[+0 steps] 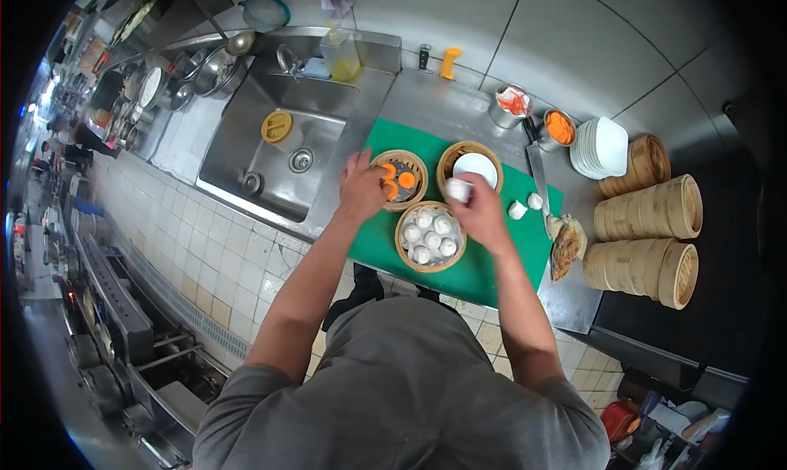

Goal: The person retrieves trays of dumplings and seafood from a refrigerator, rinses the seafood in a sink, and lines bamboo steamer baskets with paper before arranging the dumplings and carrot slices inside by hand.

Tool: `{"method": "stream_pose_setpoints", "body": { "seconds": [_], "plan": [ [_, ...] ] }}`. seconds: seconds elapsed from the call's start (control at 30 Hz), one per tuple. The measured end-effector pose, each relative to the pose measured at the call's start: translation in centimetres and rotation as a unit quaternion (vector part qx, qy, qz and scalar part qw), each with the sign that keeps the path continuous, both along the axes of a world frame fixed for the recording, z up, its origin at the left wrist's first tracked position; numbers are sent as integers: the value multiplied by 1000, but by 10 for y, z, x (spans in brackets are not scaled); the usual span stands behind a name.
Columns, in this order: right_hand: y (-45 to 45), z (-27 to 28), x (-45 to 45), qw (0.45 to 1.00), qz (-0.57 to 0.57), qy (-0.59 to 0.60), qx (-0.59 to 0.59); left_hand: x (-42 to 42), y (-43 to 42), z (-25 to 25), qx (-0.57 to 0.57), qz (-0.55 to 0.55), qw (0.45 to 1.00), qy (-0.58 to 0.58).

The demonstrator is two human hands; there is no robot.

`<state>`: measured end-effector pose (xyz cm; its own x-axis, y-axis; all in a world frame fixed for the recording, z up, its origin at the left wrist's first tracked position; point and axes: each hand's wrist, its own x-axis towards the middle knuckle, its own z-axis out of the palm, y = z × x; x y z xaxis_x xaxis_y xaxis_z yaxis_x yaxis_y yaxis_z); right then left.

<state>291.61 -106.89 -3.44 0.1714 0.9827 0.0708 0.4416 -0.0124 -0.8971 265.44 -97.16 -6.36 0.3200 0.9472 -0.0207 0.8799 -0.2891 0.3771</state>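
My left hand [363, 184] rests at the near-left rim of a small bamboo steamer [420, 162], fingers spread, the fingertips by orange carrot slices [406, 180] on its liner. My right hand [482, 216] is closed on a white bun [458, 191], slightly blurred. That bun is above the near edge of another bamboo steamer [447, 160], which holds a white round dish [475, 169]. Closer to me, a third steamer [399, 239] contains several white buns [432, 239]. Two small white dough pieces [517, 210] lie right of my right hand on the green cutting board [492, 277].
A cleaver [537, 171] lies along the board's right side, near metal cups of carrot slices [559, 129] and red-and-white pieces [513, 102]. Stacked white plates [602, 146] and bamboo steamers [643, 210] stand farther right. A steel sink [328, 130] is at left.
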Motion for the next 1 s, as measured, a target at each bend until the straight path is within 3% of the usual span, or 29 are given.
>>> {"method": "stream_pose_setpoints", "body": {
  "seconds": [0.03,0.07,0.23,0.37,0.43,0.5,0.57,0.63,0.67,0.73,0.77,0.9,1.0],
  "plan": [
    [18,7,-18,998,56,-22,22,1,0,2,1,1,1000,-1],
    [35,4,-32,984,110,-117,80,2,0,5,-3,1,1000,7],
    [75,-6,-71,943,180,-276,-42,-5,-2,-7,18,-7,1000,9],
    [73,-14,-66,947,170,-271,-29,-15,-9,-12,32,-15,999,-37],
    [52,7,-53,966,157,-196,64,-17,-12,-7,31,-19,998,-49],
    [28,11,-22,964,94,-176,177,-17,-14,1,25,-2,998,-65],
    [-2,6,26,996,-32,-72,-42,-17,-15,7,27,-4,998,-64],
    [-28,-43,92,982,-163,-79,45,-13,-16,15,29,-16,997,-66],
    [-43,-74,124,980,-177,-84,44,-10,-17,20,42,-19,997,-64],
    [-73,-118,175,938,-341,-64,8,2,-17,21,56,-39,995,-67],
    [-82,-113,177,933,-354,-65,7,5,-17,20,67,-45,993,-89],
    [-71,-79,124,962,-211,-148,-87,38,-28,34,119,-82,977,-157],
    [-67,-83,101,942,-236,-228,-71,68,-48,49,120,-133,958,-223]
  ]
}}
